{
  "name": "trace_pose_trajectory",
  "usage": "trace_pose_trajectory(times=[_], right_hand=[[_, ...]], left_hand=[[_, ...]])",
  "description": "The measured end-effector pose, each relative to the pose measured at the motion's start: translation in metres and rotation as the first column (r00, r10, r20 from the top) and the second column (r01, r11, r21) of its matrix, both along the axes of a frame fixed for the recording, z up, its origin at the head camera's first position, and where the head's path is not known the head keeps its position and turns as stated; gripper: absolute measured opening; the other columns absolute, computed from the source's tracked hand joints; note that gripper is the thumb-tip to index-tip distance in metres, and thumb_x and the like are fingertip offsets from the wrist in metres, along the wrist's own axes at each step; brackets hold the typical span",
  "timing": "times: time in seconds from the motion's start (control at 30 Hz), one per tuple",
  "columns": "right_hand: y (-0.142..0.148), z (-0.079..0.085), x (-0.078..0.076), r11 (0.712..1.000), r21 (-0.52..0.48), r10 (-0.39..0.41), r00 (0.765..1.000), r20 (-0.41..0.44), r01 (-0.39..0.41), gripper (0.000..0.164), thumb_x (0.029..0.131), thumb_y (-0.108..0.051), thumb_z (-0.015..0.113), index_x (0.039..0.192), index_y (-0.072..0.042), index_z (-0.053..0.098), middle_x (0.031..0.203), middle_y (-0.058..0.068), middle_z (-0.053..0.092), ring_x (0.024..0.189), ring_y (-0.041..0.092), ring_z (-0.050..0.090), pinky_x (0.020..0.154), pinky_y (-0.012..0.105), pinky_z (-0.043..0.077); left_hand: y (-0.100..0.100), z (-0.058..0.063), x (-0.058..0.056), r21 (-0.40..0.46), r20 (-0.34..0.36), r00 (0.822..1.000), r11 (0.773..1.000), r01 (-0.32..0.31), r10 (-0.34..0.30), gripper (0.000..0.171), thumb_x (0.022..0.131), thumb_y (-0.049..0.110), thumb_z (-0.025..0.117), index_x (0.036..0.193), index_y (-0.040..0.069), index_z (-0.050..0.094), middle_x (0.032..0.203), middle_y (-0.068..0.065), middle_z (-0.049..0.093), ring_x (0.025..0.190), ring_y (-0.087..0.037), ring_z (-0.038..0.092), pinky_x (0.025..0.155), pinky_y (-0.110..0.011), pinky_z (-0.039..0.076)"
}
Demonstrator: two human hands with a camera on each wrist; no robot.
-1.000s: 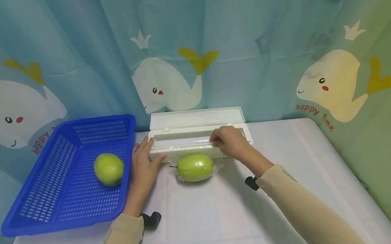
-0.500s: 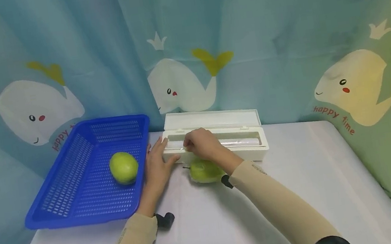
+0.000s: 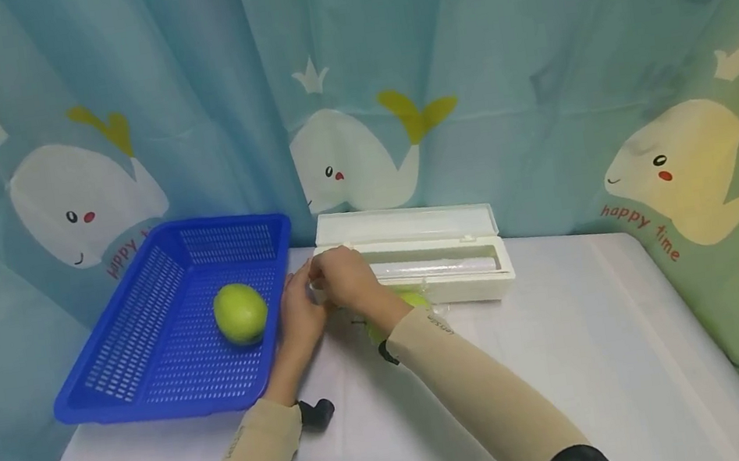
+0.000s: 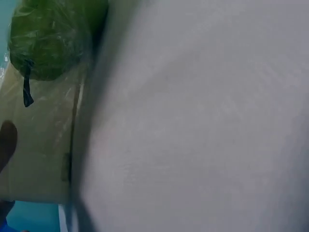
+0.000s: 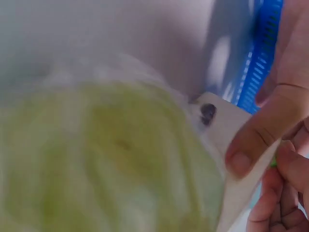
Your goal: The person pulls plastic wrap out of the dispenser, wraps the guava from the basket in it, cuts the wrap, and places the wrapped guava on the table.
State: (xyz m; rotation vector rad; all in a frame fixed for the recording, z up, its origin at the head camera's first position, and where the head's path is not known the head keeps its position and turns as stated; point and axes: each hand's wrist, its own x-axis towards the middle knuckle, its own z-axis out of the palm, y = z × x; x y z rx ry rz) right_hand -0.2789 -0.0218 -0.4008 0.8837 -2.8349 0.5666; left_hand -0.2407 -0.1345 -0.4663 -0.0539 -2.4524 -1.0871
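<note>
Blue basket (image 3: 174, 333), wrapped fruit (image 5: 111, 159) near left hand (image 3: 301, 311), wide on box (image 3: 455, 287); right hand (image 3: 346, 279) tight on tab (image 5: 273, 162)

Behind and around a white-covered table (image 3: 572, 359) with a rounded far right corner (image 3: 616, 243) hangs a softly folded blue-green curtain (image 3: 524, 20), shading to yellowish green at the right, printed with three pale whales (image 3: 359, 157), white crowns (image 3: 311, 79), mustard tails (image 3: 421, 119) and red "happy time" lettering (image 3: 622, 213), in soft light
</note>
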Motion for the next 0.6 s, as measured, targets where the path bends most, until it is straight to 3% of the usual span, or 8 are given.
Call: trace_pose_trajectory(times=[0.1,0.27,0.37,0.47,0.6], right_hand=[[0.002,-0.003,0.004,0.998,-0.059,-0.027,1.000,-0.009,0.027,0.009,0.089,-0.015,0.074,0.096,-0.011,0.077,0.092,0.000,0.076,0.088,0.017,0.071,0.080,0.031,0.056],[0.026,-0.001,0.012,0.971,-0.238,0.034,0.995,0.096,-0.010,0.022,0.092,-0.011,0.069,0.115,-0.010,0.071,0.110,0.004,0.074,0.092,0.016,0.072,0.083,0.030,0.057],[0.058,0.004,0.018,0.947,-0.320,0.050,0.993,0.104,-0.014,0.021,0.095,-0.007,0.065,0.115,-0.009,0.071,0.114,0.006,0.073,0.092,0.018,0.072,0.081,0.032,0.058],[0.097,0.004,0.023,0.927,-0.374,-0.004,0.998,0.060,0.026,0.016,0.096,-0.009,0.064,0.110,-0.009,0.072,0.105,0.006,0.073,0.089,0.018,0.070,0.077,0.033,0.058],[0.145,-0.007,0.036,0.914,-0.397,-0.081,0.997,0.021,0.083,0.015,0.094,-0.016,0.068,0.107,-0.009,0.073,0.101,0.005,0.071,0.090,0.021,0.065,0.077,0.036,0.056]], left_hand=[[0.000,-0.002,0.000,0.027,0.004,1.000,1.000,0.006,-0.006,0.073,0.071,0.000,0.085,0.137,-0.003,0.055,0.140,-0.022,0.056,0.133,-0.039,0.050,0.119,-0.048,0.027],[0.001,-0.004,0.006,0.039,0.035,0.999,0.999,0.010,-0.011,0.078,0.071,0.011,0.087,0.140,-0.001,0.053,0.147,-0.025,0.048,0.138,-0.045,0.041,0.118,-0.055,0.026],[0.001,-0.003,0.014,0.104,0.077,0.996,0.994,0.025,-0.034,0.093,0.073,0.017,0.088,0.151,0.003,0.040,0.153,-0.026,0.039,0.143,-0.043,0.033,0.119,-0.054,0.024],[0.000,-0.001,0.023,0.145,0.124,0.991,0.989,0.036,-0.055,0.106,0.077,0.023,0.086,0.159,0.008,0.022,0.159,-0.023,0.029,0.148,-0.039,0.025,0.121,-0.051,0.020],[0.001,0.002,0.038,0.138,0.147,0.986,0.989,0.057,-0.078,0.105,0.080,0.027,0.082,0.161,0.016,0.016,0.163,-0.020,0.018,0.151,-0.038,0.018,0.121,-0.055,0.018]])
